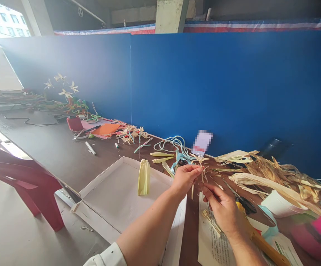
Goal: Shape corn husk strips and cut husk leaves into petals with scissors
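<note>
Petals poke out at the top of a little husk flower [200,159], so its head looks mostly made. It is up over the table [44,129], in the left hand [185,179], which pinches it just under the petals. The right hand [221,207] has its fingertips close together by the low end of the stem, but I cannot tell if they grip it. That stem looks pale and plain, so maybe that part is less done. Other small flowers [141,133] lie on the table, and tall flowers [66,92] at the far end look all done. One green husk [144,177] is in the white box lid [123,159], not made into a flower, and a big dry husk pile [277,173] looks unused too
</note>
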The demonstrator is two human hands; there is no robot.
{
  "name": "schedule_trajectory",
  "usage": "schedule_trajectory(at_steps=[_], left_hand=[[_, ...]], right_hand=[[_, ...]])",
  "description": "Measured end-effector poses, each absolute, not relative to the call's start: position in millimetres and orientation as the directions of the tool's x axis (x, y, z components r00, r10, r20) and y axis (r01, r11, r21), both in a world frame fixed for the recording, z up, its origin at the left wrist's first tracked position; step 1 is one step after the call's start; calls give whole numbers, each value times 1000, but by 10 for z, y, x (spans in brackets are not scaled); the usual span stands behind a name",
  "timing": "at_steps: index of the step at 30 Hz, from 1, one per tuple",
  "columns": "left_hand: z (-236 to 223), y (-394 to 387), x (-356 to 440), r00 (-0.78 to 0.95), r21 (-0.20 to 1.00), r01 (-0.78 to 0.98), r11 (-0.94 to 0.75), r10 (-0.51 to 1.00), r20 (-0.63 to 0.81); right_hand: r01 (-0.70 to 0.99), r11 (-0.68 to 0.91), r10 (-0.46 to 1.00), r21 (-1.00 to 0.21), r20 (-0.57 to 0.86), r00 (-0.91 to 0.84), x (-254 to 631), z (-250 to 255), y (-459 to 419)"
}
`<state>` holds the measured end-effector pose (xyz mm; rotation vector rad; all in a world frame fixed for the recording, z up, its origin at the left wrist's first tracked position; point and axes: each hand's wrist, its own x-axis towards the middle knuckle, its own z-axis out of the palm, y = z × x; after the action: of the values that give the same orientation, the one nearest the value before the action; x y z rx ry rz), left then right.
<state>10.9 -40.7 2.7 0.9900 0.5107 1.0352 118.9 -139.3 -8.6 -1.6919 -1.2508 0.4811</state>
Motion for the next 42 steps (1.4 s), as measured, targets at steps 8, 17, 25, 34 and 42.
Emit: schedule_trajectory(at_steps=[8, 17, 25, 34, 42], left_hand=[[22, -423, 103, 494, 865, -474, 168, 863, 103], [54, -433, 97, 479, 883, -445, 151, 873, 92], [43, -429, 111, 454, 879, -453, 152, 887, 81], [139, -485, 78, 465, 853, -487, 189, 882, 70], [150, -488, 89, 468, 842, -488, 229, 883, 30]], right_hand=[[545, -20, 884, -838, 240, 402, 1172, -35, -1400], [534, -17, 882, -846, 239, 406, 1179, -44, -1405], [648, -60, 612, -759, 485, 625, 1161, 22, -1416], [566, 80, 682, -820, 459, 569, 1110, 76, -1256], [579, 52, 696, -814, 445, 563, 1126, 47, -1180]])
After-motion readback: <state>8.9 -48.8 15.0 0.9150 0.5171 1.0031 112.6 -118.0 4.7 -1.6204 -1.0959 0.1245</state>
